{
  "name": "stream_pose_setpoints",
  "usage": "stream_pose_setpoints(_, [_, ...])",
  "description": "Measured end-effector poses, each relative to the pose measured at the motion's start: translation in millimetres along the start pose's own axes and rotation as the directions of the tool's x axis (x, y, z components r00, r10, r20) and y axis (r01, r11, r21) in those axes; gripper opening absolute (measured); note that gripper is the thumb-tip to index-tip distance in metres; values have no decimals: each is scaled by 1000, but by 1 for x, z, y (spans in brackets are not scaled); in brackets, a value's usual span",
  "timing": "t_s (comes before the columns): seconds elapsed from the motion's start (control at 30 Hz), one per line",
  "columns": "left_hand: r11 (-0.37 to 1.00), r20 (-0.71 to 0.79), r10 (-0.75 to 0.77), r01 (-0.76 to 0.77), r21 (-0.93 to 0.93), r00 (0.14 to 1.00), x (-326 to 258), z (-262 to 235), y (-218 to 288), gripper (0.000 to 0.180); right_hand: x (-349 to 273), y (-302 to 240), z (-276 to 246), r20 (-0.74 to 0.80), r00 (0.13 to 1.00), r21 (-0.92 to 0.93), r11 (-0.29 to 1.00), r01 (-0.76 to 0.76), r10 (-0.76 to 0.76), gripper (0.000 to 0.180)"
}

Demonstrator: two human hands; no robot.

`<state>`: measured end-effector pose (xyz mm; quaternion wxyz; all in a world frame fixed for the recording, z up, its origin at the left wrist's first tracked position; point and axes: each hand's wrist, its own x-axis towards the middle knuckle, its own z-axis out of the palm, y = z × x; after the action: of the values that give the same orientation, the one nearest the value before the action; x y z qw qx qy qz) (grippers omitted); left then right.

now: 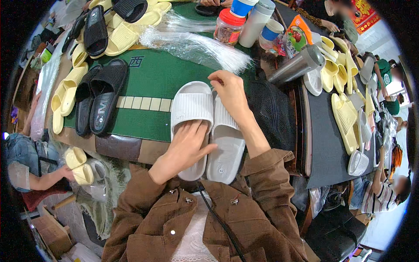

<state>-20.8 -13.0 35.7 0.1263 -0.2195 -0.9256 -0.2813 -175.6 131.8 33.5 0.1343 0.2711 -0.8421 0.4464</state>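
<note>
A pair of light grey slide sandals lies side by side at the table's near edge, toes pointing away from me. My left hand (183, 146) has its fingers under the ribbed strap of the left grey slide (192, 107), their tips hidden; its thumb stretches out over the right grey slide (227, 150). At the toe end of the right slide, beside its strap, my right hand (230, 92) has thumb and fingertips pinched together. Whatever may be between them is too small to make out. Black slides (108, 98) rest to the left on the green mat (152, 81).
Bundled clear plastic strands (196, 43) spread across the far mat. Behind them stand a red-lidded jar (229, 27), cups and a steel flask (299, 65). Yellow slides (124, 37) pile up far left; more yellow slides (345, 118) lie right. Co-workers sit around, one holding yellow slides at left.
</note>
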Motion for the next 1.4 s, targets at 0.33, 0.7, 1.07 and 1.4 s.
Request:
stream_pose_setpoints(0.33, [949, -175, -215, 163, -269, 961, 73, -37, -34, 23, -8, -35, -1, -170, 985, 251, 968, 8, 36, 14])
stream_pose_setpoints(0.7, [879, -205, -242, 125, -461, 948, 92, 3, -39, 10, -16, -13, 1, -145, 948, 510, 842, -174, 283, 15])
stream_pose_setpoints(1.07, [864, -273, -320, 161, -477, 907, 86, 6, -42, 12, -18, -13, 2, 33, 948, 584, 764, -275, 316, 17])
stream_pose_setpoints(1.4, [953, -305, -223, 141, -269, 926, 84, 12, -45, 11, -18, -12, 2, -101, 939, 506, 830, -236, 329, 13])
